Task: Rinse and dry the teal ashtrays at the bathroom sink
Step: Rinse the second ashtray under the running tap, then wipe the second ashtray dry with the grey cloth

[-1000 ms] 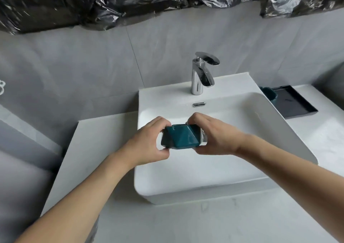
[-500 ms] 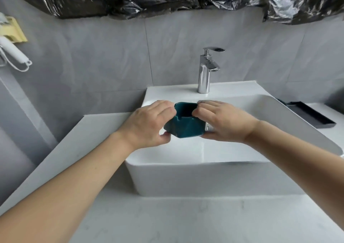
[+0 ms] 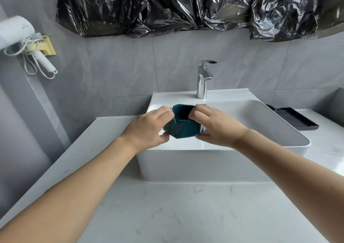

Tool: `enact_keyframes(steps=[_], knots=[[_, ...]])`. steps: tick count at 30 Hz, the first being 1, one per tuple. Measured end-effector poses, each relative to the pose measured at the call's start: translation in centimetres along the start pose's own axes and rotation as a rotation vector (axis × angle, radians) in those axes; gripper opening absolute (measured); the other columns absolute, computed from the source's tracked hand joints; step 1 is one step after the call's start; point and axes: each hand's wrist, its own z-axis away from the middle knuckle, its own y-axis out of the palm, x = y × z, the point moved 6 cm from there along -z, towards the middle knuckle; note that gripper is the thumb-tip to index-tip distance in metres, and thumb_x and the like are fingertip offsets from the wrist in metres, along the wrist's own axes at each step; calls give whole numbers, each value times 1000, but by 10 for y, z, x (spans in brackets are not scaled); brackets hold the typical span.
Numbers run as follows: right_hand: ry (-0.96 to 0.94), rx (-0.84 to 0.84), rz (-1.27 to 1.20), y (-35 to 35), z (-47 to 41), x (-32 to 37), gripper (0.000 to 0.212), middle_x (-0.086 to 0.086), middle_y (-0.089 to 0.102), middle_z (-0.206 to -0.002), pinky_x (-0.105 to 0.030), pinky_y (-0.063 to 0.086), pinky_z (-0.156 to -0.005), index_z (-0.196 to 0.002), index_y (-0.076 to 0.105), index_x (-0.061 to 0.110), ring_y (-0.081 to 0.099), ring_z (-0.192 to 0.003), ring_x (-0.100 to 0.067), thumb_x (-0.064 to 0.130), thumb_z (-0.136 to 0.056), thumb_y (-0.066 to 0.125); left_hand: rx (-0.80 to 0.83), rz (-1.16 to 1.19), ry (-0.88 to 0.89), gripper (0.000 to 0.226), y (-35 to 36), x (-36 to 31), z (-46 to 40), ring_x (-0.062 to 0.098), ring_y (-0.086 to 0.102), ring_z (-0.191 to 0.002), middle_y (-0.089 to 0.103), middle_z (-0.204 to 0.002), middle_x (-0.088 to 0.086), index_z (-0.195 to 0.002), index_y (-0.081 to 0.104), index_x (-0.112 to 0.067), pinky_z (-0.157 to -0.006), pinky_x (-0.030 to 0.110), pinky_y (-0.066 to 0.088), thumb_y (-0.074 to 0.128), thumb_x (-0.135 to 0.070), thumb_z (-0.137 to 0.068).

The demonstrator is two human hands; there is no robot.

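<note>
- The teal ashtray (image 3: 183, 129), faceted on its sides and with a notched rim, sat at the centre of the frame, held above the near left part of the sink (image 3: 186, 166), its opening turned up and slightly away.
- The left hand (image 3: 149, 129) gripped its left side, fingers curled over the rim and thumb under the base.
- The right hand (image 3: 217, 125) gripped its right side in the same way, fingertips hooked over the rim and thumb below; a small shiny bit showed at the ashtray's right edge, too small to identify.
- Both bare forearms ran in from the lower corners of the frame.
- The sink was a white rectangular basin standing on the white marbled surface (image 3: 186, 214), which filled the lower part of the frame.
- A chrome faucet (image 3: 203, 78) stood upright on the back ledge of the sink, right of centre; no water could be seen running.
- A black tray (image 3: 296, 118) lay on the surface just beside the sink at the right edge.
- Grey tiled wall (image 3: 121, 71) rose behind the sink.
- Crumpled black plastic sheeting (image 3: 186, 6) hung across the top of the frame.
- A white hair dryer (image 3: 20, 36) with a coiled cord hung from a yellowish holder at the upper left.
</note>
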Motion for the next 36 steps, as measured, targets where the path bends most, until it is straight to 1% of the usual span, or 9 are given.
enact_keyframes(steps=[6,10,12,14,18,23,25,32,36], knots=[[322,84,-587,15,4,-11,70,0,38,-140,-21,42,-102,-134,45,19,44,-128,-11,13,-70,74,-5,-45,36,50,5,6,5,22,62,-83,63,-108,0,-104,47,-18,-54,24,41,74,-9,-61],[954,268,-1228,35,9,-32,45,1,67,-119,-34,48,-86,-123,52,35,70,-98,-24,35,-79,64,12,-80,85,45,10,17,2,22,64,-85,65,-107,2,-101,61,-11,-58,25,47,75,-3,-59],[1047,282,-1200,39,2,-43,19,-8,73,-107,-25,51,-65,-103,63,23,73,-80,-30,37,-95,55,3,-109,151,42,12,17,-1,23,65,-85,67,-105,4,-97,66,-6,-63,20,40,76,0,-57],[1132,323,-1122,48,-2,-52,21,-14,73,-101,-20,48,-52,-96,65,15,72,-74,-32,33,-97,54,-3,-109,196,39,17,17,-3,24,66,-87,68,-105,6,-96,68,-4,-70,23,41,76,2,-58],[1236,389,-1123,62,-4,-61,28,-19,73,-90,-37,56,-73,-107,64,2,73,-79,-38,24,-91,59,63,-82,115,44,30,28,-3,21,67,-105,66,-125,1,-107,66,-10,-72,28,56,77,-2,-65],[1351,334,-1168,61,-9,-49,19,-13,72,-69,-23,55,-50,-101,64,4,73,-61,-29,19,-91,58,176,86,-290,60,18,49,3,10,51,-107,29,-155,-23,-139,42,-34,-80,28,46,53,-6,-87],[1391,303,-1170,60,-10,-40,15,-14,71,-78,-17,49,-41,-97,63,7,71,-54,-25,20,-92,58,158,161,-558,54,6,70,17,17,54,-112,37,-151,-16,-135,44,-32,-89,34,48,47,-7,-87],[1484,150,-1163,71,-21,-18,17,-20,62,-111,-32,60,-49,-95,58,5,69,-87,-33,17,-86,67,1065,-210,-965,39,-8,120,129,29,61,-110,54,-128,12,-119,58,-13,-83,30,48,55,-17,-81],[1485,104,-1157,74,-27,-14,15,-20,62,-115,-40,62,-69,-92,56,6,69,-83,-32,18,-87,65,1473,-121,-1142,48,9,120,206,28,65,-88,63,-130,12,-124,62,-17,-79,29,52,60,-21,-76]])
